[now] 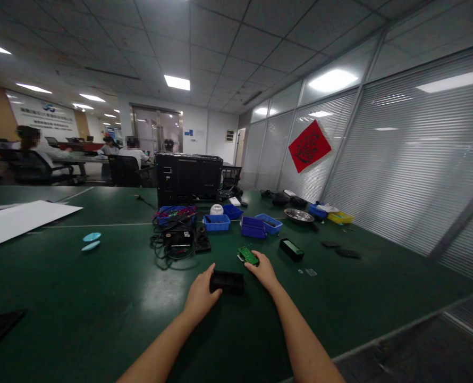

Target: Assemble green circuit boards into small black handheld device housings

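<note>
My left hand (pixel 203 291) grips the left end of a black rectangular plastic casing (pixel 230 283), thumb on the near side and fingers on the far side. Beyond and to the right of it, my right hand (pixel 264 270) holds a green circuit board (pixel 247 255) by its right edge. Something white shows under the board's left side. To the right of my right hand, a second black casing (pixel 290 250) with a pale green panel in it lies on the green tabletop (pixel 141 298). Small clear and white pieces (pixel 311 272) lie just in front of that casing.
Blue bins (pixel 216 223), a tangle of black cables with a boxy device (pixel 178 238) and a large black machine (pixel 191 178) stand beyond my hands. A metal bowl (pixel 299 215) and a yellow tray (pixel 340 217) are at right. Light-blue oval pieces (pixel 91 237) lie left. People sit farther back.
</note>
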